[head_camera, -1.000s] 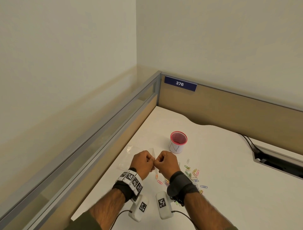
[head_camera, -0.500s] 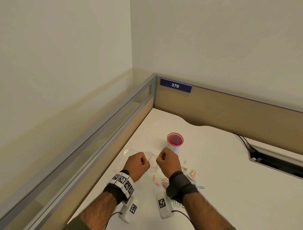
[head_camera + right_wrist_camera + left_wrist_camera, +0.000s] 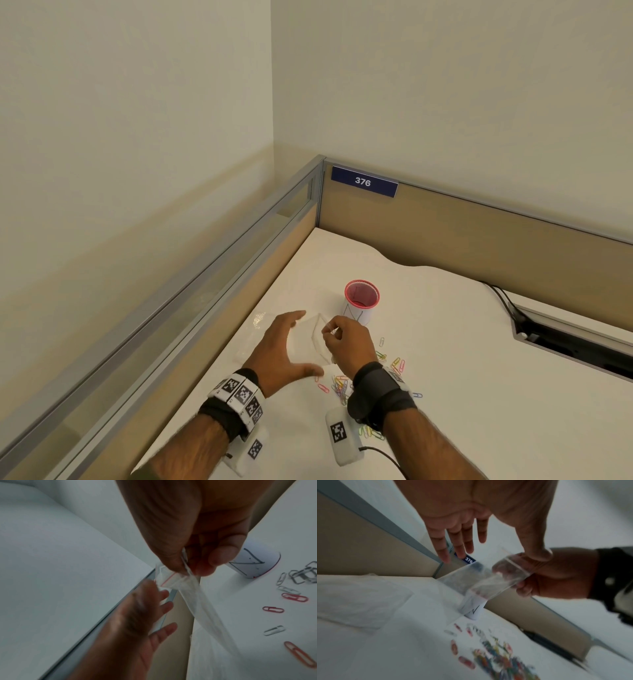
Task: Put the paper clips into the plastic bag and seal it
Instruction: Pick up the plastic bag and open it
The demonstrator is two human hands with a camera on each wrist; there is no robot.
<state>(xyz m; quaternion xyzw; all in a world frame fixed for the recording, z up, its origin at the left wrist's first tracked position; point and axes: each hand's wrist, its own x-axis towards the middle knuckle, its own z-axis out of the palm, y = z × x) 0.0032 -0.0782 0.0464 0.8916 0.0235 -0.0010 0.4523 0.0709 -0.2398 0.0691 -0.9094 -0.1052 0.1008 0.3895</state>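
Note:
A small clear zip bag (image 3: 310,342) hangs above the white desk, pinched at its top edge by my right hand (image 3: 337,337). The right wrist view shows thumb and forefinger on the bag's (image 3: 173,580) red-lined zip strip. My left hand (image 3: 291,346) is spread flat just left of the bag, fingers straight, holding nothing; in the left wrist view its fingers (image 3: 458,543) stand apart from the bag (image 3: 481,580). Coloured paper clips (image 3: 342,383) lie scattered on the desk below and right of my right wrist, several of them also in the right wrist view (image 3: 295,597).
A white cup with a red rim (image 3: 362,298) stands just behind the hands. More clear plastic (image 3: 255,337) lies on the desk (image 3: 462,359) to the left. Partition walls (image 3: 445,233) close the left and back sides. A cable slot (image 3: 575,346) opens at the right.
Both hands were fists pinching the bag's top together. The left hand has let go and spread open to the left; the right hand still pinches the bag.

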